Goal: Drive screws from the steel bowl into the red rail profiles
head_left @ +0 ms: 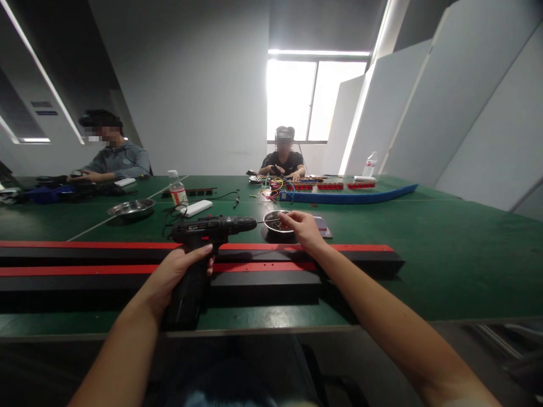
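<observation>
My left hand [186,271] is wrapped round the grip of a black cordless drill [207,227], held level above the table with its nose to the right. From its chuck a long thin driver bit [268,221] reaches to the fingertips of my right hand [301,226]. Those fingers are pinched at the bit's end, and whatever small piece they hold is hidden. Just behind them sits a metal bowl [275,230] with small parts in it. Below the drill lie two long black bars with red tops, a nearer one [263,285] and a farther one [365,255].
The green table [458,254] carries a second metal bowl [134,208], a bottle [177,192], a white power bank [198,208] and a long blue strip [348,198]. Coloured wires [275,186] lie before a co-worker [285,161]; another person [112,155] sits at the left.
</observation>
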The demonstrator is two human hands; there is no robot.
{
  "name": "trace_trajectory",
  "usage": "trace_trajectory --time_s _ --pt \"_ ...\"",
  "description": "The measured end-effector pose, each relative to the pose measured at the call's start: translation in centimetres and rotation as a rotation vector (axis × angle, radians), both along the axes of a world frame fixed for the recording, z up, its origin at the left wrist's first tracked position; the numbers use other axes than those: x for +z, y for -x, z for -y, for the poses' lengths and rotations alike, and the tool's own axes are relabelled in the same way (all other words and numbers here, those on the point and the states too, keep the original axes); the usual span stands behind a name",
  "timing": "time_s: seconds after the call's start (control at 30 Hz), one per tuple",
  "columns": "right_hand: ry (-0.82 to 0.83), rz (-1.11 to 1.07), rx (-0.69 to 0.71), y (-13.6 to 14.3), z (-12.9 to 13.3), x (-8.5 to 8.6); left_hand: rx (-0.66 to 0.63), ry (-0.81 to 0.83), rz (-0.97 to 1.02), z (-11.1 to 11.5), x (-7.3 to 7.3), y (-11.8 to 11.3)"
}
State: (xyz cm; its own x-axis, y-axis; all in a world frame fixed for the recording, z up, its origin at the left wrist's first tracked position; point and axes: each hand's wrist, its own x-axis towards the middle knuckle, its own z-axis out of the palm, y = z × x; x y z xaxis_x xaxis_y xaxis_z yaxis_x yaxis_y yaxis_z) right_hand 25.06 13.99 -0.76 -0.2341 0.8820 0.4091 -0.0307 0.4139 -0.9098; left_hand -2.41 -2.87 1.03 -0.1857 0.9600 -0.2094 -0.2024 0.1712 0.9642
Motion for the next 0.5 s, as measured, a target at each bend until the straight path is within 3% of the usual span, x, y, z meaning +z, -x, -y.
trace_trajectory --time_s 0.17,0.5 --pt "0.017 -0.022 -0.003 0.1 0.2 0.19 -0.006 -0.003 -0.01 -0.02 -0.16 0.14" --pt "0.208 -0.222 0.222 0.24 0.14 -0.39 0.009 0.009 -0.074 0.26 -0.17 0.12"
